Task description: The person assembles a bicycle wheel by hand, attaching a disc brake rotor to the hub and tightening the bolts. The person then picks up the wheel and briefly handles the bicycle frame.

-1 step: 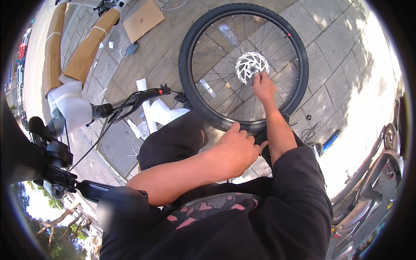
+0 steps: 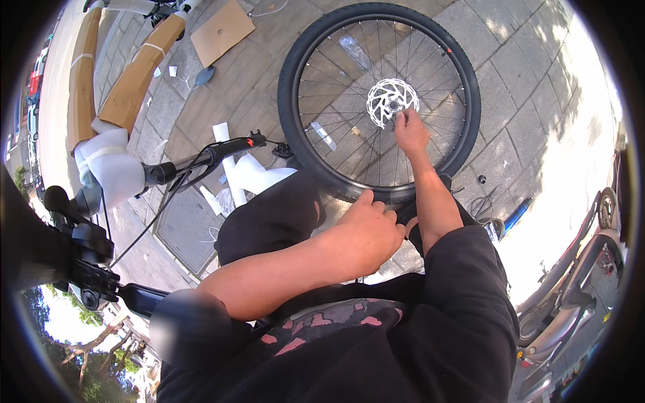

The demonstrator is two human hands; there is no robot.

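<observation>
A bicycle wheel [image 2: 287, 127] with a black tyre stands before me, its spokes and rim facing me. At its hub is a white disc brake rotor [image 2: 383, 94]. My right hand [image 2: 412, 134] is closed in a pinch at the near edge of the rotor, by the hub; a small dark part shows at the fingertips, too hidden to name. My left hand [image 2: 368, 232] is closed at the wheel's near side, the index finger against the tyre and the other fingers curled. The thumb is hidden.
At left is a bicycle frame with cardboard [image 2: 138, 80] and white foam wrap [image 2: 113, 164]; a black fork arm [image 2: 225, 149] points toward the wheel. White packing sheets [image 2: 259, 176] and a cardboard piece [image 2: 223, 33] lie on the paving. A blue tool handle [image 2: 516, 213] and another bicycle [image 2: 584, 275] are at right.
</observation>
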